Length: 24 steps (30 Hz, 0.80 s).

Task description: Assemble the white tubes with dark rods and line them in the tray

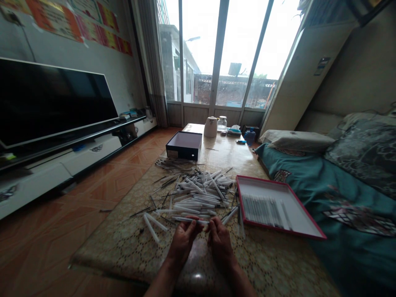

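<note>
My left hand (183,239) and my right hand (220,238) meet over the near part of a low table (130,243). Together they pinch a thin white pen tube (198,221) held level between the fingertips. Just beyond them lies a loose pile of white pen tubes and thin dark refills (198,192). To the right of my hands sits a shallow red-rimmed white tray (301,218) with a row of finished pens (262,209) laid side by side in it.
A dark open box (184,145) stands further back on the table. A white kettle (210,126), a glass jar (222,123) and small items sit at the far end. A teal-covered sofa (340,206) runs along the right, a TV (52,103) on the left.
</note>
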### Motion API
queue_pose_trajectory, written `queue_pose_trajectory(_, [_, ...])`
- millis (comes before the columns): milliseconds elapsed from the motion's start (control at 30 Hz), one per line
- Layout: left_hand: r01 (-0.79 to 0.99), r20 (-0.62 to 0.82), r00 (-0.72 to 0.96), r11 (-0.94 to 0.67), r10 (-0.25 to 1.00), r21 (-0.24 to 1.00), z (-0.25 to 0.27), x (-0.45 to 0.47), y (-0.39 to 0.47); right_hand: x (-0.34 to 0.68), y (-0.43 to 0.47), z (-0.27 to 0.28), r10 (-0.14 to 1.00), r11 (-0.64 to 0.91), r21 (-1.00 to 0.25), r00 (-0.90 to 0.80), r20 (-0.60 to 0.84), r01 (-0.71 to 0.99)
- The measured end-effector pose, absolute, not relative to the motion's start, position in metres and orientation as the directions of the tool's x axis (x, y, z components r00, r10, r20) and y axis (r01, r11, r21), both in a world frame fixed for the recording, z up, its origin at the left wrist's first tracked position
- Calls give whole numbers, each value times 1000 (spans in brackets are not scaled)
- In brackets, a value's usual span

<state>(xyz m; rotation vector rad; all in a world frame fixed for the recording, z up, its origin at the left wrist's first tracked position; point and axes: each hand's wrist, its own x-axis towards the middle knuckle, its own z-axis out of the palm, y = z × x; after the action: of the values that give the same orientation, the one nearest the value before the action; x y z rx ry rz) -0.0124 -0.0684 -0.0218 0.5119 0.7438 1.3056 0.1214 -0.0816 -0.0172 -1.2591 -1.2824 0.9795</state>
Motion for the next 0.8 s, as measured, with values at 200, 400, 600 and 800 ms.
queue_pose_trajectory(200, [-684,-216,73,206,974,700,-22,-12,-68,123,-81,-19,986,131,-982,86,144,136])
queue_pose_trajectory(400, [-685,-215,72,205,974,699,-21,-12,-68,122,-82,-16,987,129,-984,80,140,124])
queue_pose_trajectory(600, [-667,-239,64,219,969,712,-15,-12,-70,122,-82,-13,981,143,-979,112,160,143])
queue_pose_trajectory(800, [-686,-243,61,217,968,694,-17,-12,-69,122,-82,-12,987,139,-984,65,147,111])
